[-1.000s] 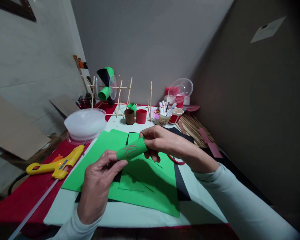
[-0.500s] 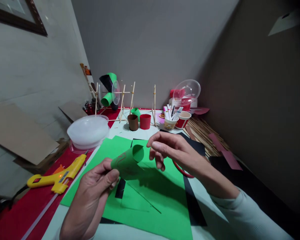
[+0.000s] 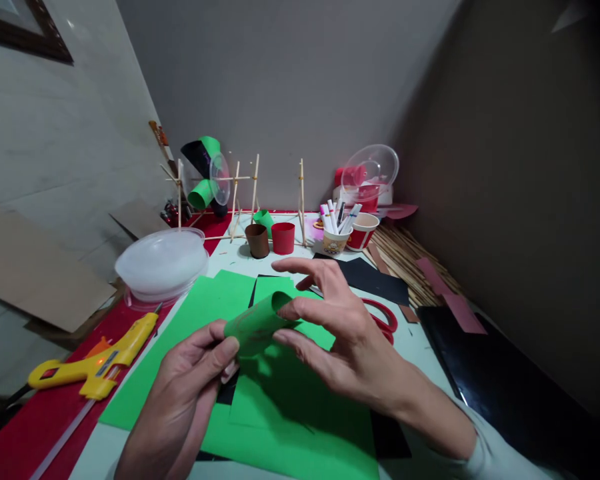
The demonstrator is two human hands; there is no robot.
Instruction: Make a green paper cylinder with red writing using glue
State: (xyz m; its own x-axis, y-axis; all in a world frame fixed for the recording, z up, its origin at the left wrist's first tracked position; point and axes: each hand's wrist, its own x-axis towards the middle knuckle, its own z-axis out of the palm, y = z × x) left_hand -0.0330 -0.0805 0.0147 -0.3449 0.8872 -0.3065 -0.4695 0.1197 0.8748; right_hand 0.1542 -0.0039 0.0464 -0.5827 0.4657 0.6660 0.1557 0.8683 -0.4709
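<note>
Grey walls (image 3: 280, 87) rise behind a worktable spread with red cloth (image 3: 10, 447) and one pale sheet (image 3: 93, 453), where my two bare hands meet over one green roll (image 3: 253, 327). Three small cylinders stand at the back: one brown (image 3: 257, 241), one red (image 3: 283, 239) and one green (image 3: 264, 220), the last partly hidden by the other two. One yellow glue gun (image 3: 100, 357) lies to the left; two paper cups, one filled with markers (image 3: 336, 243) and one red and white (image 3: 364, 233), stand to the right. Held above green sheets (image 3: 290, 440), the roll tilts upward to the right, its near end pinched between the thumb and fingers of my left hand (image 3: 190, 373). My right hand (image 3: 347, 340) arches in at the open upper end, index finger raised, thumb and another finger at the rim; whether they grip it, I cannot tell. That hand also blocks part of the sheets and red-handled scissors (image 3: 387, 319). One clouded plastic container (image 3: 160, 263) sits beyond the glue gun, near a stick frame (image 3: 301, 200).
</note>
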